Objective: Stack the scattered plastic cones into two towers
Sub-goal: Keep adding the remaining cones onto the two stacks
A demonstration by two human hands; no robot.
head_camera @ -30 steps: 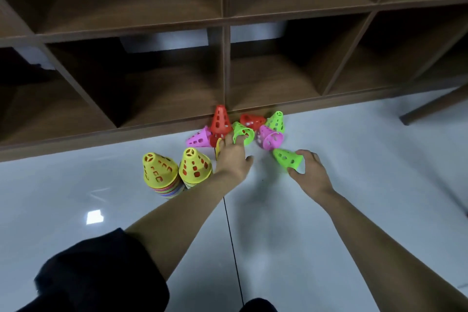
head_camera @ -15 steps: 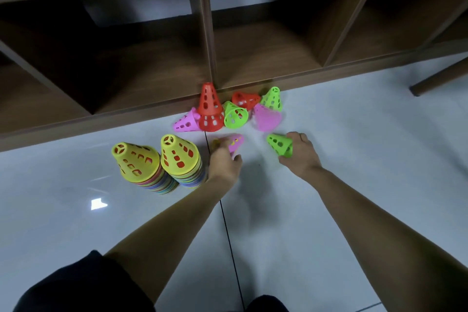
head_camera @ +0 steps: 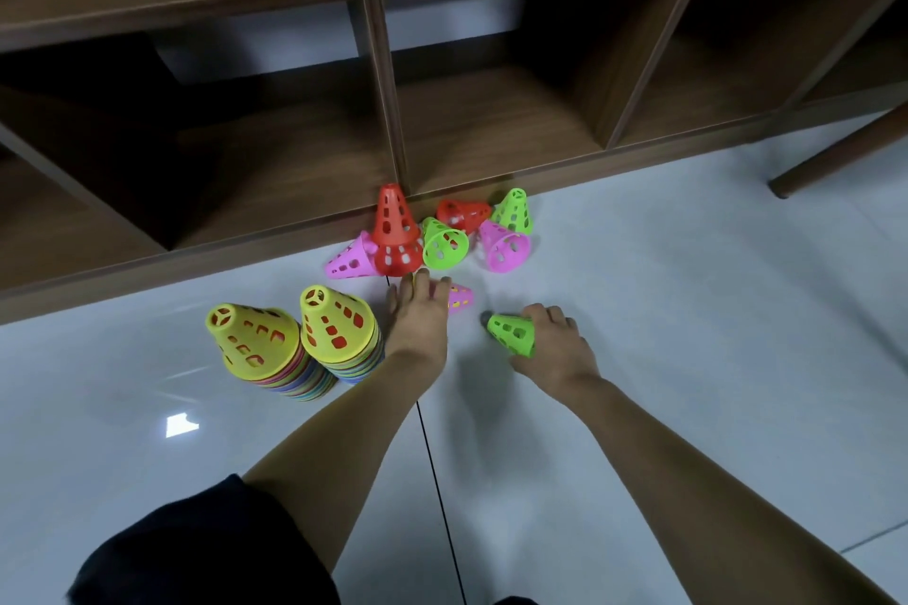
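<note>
Two towers of stacked cones stand on the white floor, each topped with a yellow cone: the left tower (head_camera: 253, 349) and the right tower (head_camera: 339, 334). My left hand (head_camera: 417, 319) grips a pink cone (head_camera: 461, 297) lying beside the right tower. A green cone (head_camera: 513, 334) on its side is held by my right hand (head_camera: 555, 344). Behind them several loose cones lie against the shelf: an upright red cone (head_camera: 393, 231), a pink cone (head_camera: 350, 260), a green cone (head_camera: 442, 246), a red cone (head_camera: 462, 214), another green cone (head_camera: 515, 211) and a pink cone (head_camera: 503, 247).
A brown wooden shelf unit (head_camera: 442, 143) with open compartments runs along the back at floor level. A wooden furniture leg (head_camera: 835, 157) slants at the right. A dark floor seam (head_camera: 437, 481) runs toward me.
My left hand drew back from the cluster with a pink cone. My right hand pulled the green cone toward me and closed round it. The view moved nearer and lower.
</note>
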